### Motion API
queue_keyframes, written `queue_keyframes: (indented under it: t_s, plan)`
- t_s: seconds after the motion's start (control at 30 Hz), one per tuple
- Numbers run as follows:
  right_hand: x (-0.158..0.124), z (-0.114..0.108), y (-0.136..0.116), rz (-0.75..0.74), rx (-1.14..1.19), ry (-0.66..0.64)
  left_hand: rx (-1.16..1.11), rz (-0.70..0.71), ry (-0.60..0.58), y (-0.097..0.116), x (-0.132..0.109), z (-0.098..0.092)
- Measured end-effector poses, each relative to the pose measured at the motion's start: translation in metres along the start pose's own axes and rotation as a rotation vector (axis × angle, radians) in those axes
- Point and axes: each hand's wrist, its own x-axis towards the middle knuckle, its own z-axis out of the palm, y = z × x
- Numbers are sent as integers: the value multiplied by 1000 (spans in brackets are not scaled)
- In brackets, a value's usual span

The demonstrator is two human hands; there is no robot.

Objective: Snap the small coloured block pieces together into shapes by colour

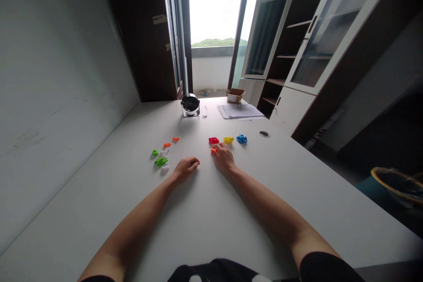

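My right hand reaches forward on the white table, its fingers closed on a small orange plastic piece. Just beyond it lies a small red cluster of plastic pieces. A yellow cluster and a blue cluster continue the row to the right. My left hand rests on the table with its fingers curled in, and nothing shows in it. Left of that hand are green pieces, a green round piece, white pieces and two loose orange pieces.
Farther back on the table stand a round black device on a bracket, a thin cord, stacked papers and an open cardboard box. A cable hole is at right. A wall borders the left side.
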Motion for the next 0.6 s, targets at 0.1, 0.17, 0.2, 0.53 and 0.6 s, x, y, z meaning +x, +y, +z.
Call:
queue_keyframes:
  t_s: [0.1,0.17,0.2,0.53,0.6]
  plan:
    - [0,0,1,-5,-8,-5,-6,6,-3,-1,0,0]
    - [0,1,2,-16,-8,0,-12,20,0,-2,0,1]
    - [0,1,2,-21,-8,5,-14,24,1,-2,0,1]
    - [-1,0,-1,10,4,15,-1,11,7,0,0,0]
    - [-2,1,-1,8,10,21,-2,7,8,0,0,0]
